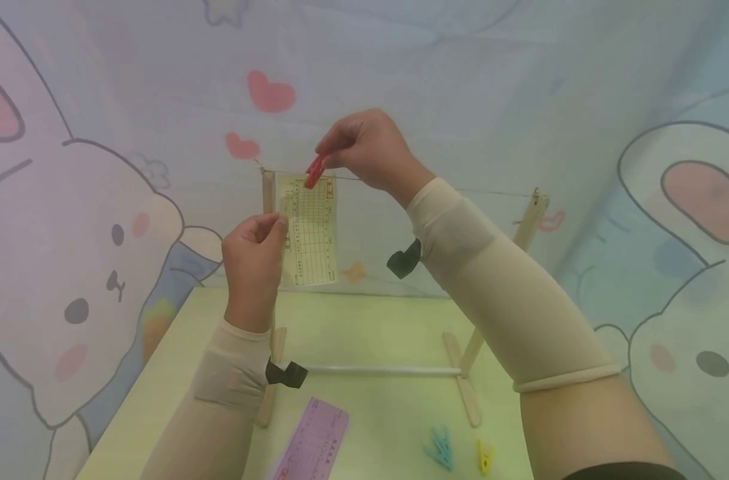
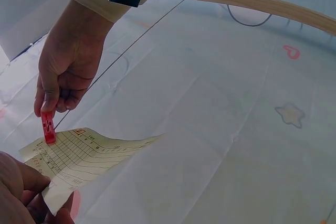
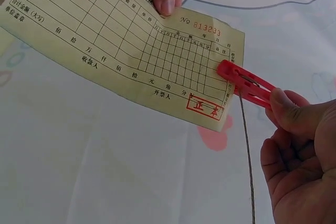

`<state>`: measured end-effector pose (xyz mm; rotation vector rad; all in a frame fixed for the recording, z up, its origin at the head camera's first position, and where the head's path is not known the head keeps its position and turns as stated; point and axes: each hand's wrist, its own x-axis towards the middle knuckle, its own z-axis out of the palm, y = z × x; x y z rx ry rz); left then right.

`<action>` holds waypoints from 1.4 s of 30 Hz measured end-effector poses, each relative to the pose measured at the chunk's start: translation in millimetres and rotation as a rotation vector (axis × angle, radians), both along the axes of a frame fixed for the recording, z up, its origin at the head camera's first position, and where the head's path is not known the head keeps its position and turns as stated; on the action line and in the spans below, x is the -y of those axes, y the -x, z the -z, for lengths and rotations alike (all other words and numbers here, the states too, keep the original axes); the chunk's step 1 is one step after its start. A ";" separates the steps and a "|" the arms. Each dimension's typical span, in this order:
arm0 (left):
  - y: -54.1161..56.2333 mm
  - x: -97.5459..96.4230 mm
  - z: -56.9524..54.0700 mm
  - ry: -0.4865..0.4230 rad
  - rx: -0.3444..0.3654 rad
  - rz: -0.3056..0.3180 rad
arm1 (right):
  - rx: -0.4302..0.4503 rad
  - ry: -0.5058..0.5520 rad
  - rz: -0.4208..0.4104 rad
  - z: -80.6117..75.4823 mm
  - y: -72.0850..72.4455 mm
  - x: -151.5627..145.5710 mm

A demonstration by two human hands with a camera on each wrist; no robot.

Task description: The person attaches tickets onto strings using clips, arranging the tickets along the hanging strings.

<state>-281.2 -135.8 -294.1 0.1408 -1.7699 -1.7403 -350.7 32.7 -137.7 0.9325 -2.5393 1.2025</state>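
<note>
A pale yellow printed receipt slip hangs upright at the left end of a thin string. My left hand pinches its left edge between thumb and fingers. Above, my right hand pinches a red clothespin by its handle ends. In the right wrist view the clothespin's jaws overlap the slip's top edge, where the string passes. Seen from the left wrist, the slip bends, with one corner sticking out to the side.
The string runs between a left wooden post and a right wooden post, joined low by a white rod. On the yellow table lie a purple slip, light blue clothespins and a yellow clothespin.
</note>
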 end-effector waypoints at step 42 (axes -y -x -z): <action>-59.0 -18.3 163.6 0.555 0.140 -0.081 | -0.226 -0.120 0.253 255.6 -90.1 -181.5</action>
